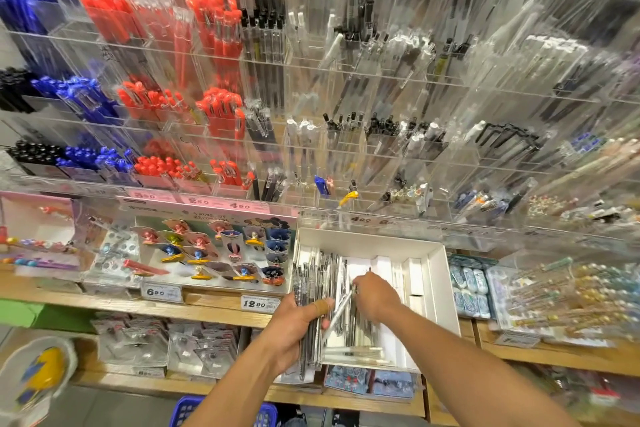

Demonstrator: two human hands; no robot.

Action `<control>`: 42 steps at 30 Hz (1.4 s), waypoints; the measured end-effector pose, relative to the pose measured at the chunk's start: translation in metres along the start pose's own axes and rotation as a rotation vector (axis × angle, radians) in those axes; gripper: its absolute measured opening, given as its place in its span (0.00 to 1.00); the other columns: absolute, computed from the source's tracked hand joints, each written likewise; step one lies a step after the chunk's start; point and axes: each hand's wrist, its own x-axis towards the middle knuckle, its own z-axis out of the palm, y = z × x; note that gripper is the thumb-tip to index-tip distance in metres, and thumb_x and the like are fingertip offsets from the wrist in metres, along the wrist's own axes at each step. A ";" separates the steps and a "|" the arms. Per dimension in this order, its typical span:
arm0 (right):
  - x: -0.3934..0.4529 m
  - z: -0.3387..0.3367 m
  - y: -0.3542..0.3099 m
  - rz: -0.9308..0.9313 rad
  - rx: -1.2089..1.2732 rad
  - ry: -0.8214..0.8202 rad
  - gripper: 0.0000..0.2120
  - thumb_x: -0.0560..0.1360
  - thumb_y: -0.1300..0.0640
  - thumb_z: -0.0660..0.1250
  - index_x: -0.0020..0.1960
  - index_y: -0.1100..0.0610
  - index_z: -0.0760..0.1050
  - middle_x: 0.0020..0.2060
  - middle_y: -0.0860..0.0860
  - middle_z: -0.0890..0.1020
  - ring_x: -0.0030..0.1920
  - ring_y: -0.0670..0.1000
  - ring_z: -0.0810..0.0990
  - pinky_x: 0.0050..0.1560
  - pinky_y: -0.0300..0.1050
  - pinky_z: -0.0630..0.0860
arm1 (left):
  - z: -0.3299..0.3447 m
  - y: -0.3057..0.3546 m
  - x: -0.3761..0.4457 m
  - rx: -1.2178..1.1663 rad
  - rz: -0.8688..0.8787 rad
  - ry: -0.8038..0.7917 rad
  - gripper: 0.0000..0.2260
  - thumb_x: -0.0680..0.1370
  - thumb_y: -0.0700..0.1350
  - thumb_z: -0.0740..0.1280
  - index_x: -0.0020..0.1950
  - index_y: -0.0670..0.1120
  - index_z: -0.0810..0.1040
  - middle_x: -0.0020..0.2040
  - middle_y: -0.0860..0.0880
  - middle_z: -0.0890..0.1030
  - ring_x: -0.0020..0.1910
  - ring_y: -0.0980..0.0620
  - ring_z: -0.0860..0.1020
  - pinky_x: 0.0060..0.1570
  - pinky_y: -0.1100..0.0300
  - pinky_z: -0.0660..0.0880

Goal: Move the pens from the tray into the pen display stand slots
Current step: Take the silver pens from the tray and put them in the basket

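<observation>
The left hand (298, 326) clamps a bundle of silver pens (311, 288) at the white tray's (440, 281) nine o'clock edge; the right hand (375, 295) reaches in palm down, fingers hidden, grip unclear. The acrylic pen display stand (346, 135) at twelve o'clock is motion-blurred

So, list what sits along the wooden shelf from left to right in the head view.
Pink display box → figurine pen display → left hand gripping a bundle of pens → right hand in the white tray → blue-patterned packets → bead-topped pens.
</observation>
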 end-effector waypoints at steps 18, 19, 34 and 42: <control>-0.023 -0.001 0.002 0.012 0.622 -0.192 0.06 0.80 0.56 0.64 0.53 0.59 0.73 0.45 0.56 0.82 0.39 0.51 0.80 0.45 0.51 0.80 | -0.001 -0.002 0.001 0.034 0.045 0.014 0.22 0.70 0.36 0.75 0.60 0.37 0.71 0.38 0.41 0.83 0.32 0.48 0.79 0.31 0.56 0.79; -0.026 -0.002 0.003 0.022 0.664 -0.185 0.07 0.80 0.58 0.64 0.55 0.60 0.73 0.48 0.58 0.83 0.38 0.52 0.81 0.46 0.52 0.80 | -0.002 -0.001 0.000 0.048 0.045 0.010 0.20 0.71 0.35 0.74 0.60 0.36 0.71 0.37 0.41 0.82 0.32 0.48 0.79 0.31 0.56 0.79; -0.131 -0.074 -0.017 -0.354 0.875 0.016 0.11 0.84 0.52 0.55 0.56 0.60 0.69 0.37 0.59 0.82 0.23 0.45 0.74 0.24 0.38 0.68 | -0.018 -0.065 -0.095 -0.161 0.283 0.238 0.14 0.73 0.34 0.72 0.58 0.33 0.78 0.44 0.38 0.85 0.36 0.47 0.82 0.33 0.56 0.80; -0.217 -0.022 -0.099 -0.694 0.511 -0.351 0.10 0.83 0.57 0.58 0.48 0.61 0.75 0.37 0.52 0.79 0.28 0.44 0.72 0.29 0.36 0.65 | -0.047 -0.171 -0.172 -0.527 0.352 0.369 0.08 0.77 0.31 0.66 0.55 0.31 0.78 0.39 0.37 0.84 0.33 0.48 0.84 0.31 0.58 0.81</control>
